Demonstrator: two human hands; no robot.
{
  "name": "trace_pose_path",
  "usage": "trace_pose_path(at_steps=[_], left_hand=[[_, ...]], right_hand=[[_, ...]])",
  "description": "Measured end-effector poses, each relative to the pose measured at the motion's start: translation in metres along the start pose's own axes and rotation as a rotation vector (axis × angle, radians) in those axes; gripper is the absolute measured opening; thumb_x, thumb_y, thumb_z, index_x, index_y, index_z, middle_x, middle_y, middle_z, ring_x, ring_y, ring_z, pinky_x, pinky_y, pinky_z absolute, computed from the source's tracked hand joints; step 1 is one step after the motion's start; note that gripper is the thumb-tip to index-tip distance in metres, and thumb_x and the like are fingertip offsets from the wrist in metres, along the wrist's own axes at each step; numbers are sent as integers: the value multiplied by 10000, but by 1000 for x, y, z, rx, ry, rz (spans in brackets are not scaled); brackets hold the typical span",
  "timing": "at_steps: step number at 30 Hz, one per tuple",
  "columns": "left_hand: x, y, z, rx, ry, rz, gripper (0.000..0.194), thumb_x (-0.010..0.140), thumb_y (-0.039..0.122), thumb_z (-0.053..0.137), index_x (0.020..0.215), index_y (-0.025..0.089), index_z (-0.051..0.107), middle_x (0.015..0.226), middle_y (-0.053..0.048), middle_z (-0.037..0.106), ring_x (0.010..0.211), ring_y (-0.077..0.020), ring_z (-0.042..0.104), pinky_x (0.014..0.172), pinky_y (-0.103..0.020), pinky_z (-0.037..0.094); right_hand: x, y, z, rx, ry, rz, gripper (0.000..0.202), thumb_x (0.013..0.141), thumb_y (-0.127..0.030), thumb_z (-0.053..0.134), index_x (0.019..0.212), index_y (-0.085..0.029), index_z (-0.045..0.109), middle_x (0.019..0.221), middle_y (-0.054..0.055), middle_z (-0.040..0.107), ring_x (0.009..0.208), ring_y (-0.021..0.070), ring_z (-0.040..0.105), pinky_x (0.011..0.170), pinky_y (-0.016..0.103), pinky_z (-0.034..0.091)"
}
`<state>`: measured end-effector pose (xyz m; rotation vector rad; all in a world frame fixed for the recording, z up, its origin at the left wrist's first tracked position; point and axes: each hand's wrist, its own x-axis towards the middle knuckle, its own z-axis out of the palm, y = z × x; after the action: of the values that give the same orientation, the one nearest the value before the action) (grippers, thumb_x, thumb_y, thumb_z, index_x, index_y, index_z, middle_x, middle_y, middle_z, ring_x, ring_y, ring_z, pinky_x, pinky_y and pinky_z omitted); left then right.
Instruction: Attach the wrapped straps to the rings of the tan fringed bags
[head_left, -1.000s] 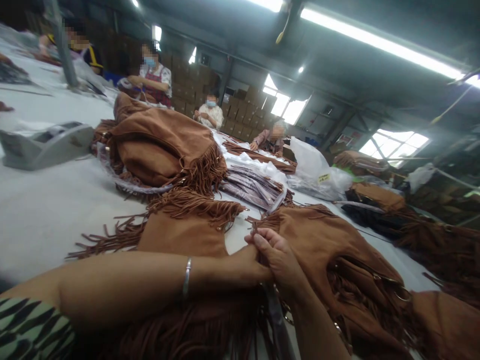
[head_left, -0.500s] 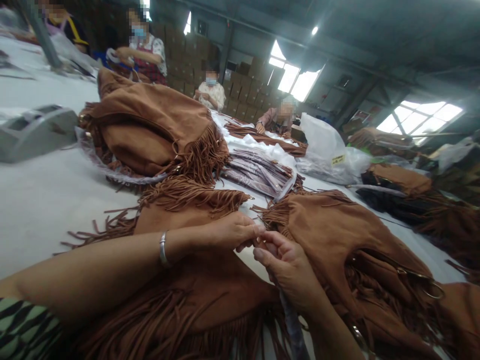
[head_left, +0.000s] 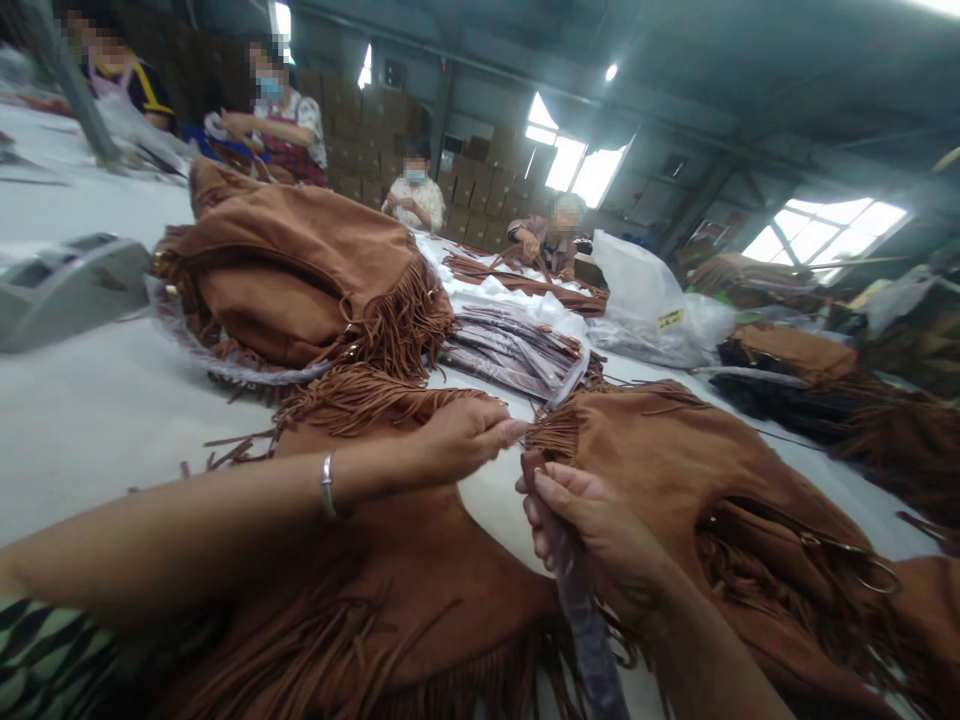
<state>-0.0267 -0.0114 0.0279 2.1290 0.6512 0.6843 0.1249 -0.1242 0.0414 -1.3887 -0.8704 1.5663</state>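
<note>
My right hand (head_left: 581,515) is closed around a brown strap (head_left: 534,466) sheathed in greyish plastic wrap (head_left: 589,625), which hangs down toward the bottom edge. My left hand (head_left: 476,435) is pinched shut close to the strap's upper end, a small gap away; whatever sits between its fingertips is too small to make out. Beneath my forearms spreads a brown fringed bag (head_left: 420,580), partly hidden by my left arm. A second brown fringed bag (head_left: 645,430) lies to the right, its zipped opening facing me.
Farther left sit a plump brown fringed bag (head_left: 300,230) and a grey tape dispenser (head_left: 75,285). Plastic-wrapped straps (head_left: 510,350) lie mid-table, with a clear plastic bag (head_left: 637,285) behind. Several people work across the table; stacked cartons (head_left: 352,130) line the back.
My hands have drawn apart, and the strap's brown end now shows above my right fingers. The left hand has risen slightly. The view has shifted a little.
</note>
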Motion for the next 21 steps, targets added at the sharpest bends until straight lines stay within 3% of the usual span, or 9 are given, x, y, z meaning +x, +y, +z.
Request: trace_pose_path(at_steps=[2, 4, 8, 11, 13, 17, 21], left_hand=[[25, -5, -19, 239, 45, -67, 296, 826, 430, 478, 768, 155, 572, 684, -13, 534, 644, -131, 463, 601, -225, 315], [50, -14, -32, 281, -5, -95, 253, 710, 376, 632, 838, 161, 590, 765, -18, 563, 726, -153, 486, 642, -230, 319], [85, -41, -32, 241, -177, -158, 282, 471, 215, 761, 684, 170, 582, 619, 15, 535, 681, -166, 495, 653, -244, 341], [95, -66, -23, 165, -289, -226, 204, 465, 121, 702, 537, 171, 518, 471, 39, 441, 605, -159, 475, 642, -259, 355], [98, -80, -22, 71, -364, -260, 184, 486, 133, 687, 536, 167, 513, 471, 41, 450, 586, -150, 473, 626, -258, 370], [101, -98, -32, -189, -505, -299, 257, 539, 246, 699, 737, 164, 557, 684, 5, 590, 654, -158, 541, 619, -261, 428], [98, -101, -38, -357, -551, -314, 387, 564, 267, 712, 887, 165, 525, 867, -54, 624, 750, -180, 585, 646, -281, 467]], right_hand=[[4, -2, 2, 98, -12, -7, 208, 771, -340, 650, 848, -161, 577, 625, -22, 570, 413, 70, 520, 369, 160, 397], [9, -5, 4, 176, -17, -20, 191, 779, -329, 634, 847, -160, 575, 623, -28, 562, 363, 50, 472, 311, 141, 344], [23, -3, 1, 326, -85, -26, 202, 763, -333, 636, 860, -164, 583, 576, -60, 500, 313, 15, 339, 264, 119, 236], [36, 4, -8, 374, -133, -36, 244, 765, -333, 632, 943, -173, 588, 548, -80, 461, 310, 10, 267, 263, 116, 208], [44, 10, -14, 363, -119, -26, 275, 780, -365, 619, 992, -196, 570, 533, -89, 458, 304, 8, 219, 263, 112, 184], [60, 21, -19, 200, 3, -68, 334, 771, -479, 612, 953, -205, 553, 599, -71, 534, 280, -6, 218, 254, 121, 161], [66, 26, -26, 24, 109, -184, 373, 748, -501, 616, 890, -157, 586, 658, -39, 568, 270, -14, 286, 259, 137, 155]])
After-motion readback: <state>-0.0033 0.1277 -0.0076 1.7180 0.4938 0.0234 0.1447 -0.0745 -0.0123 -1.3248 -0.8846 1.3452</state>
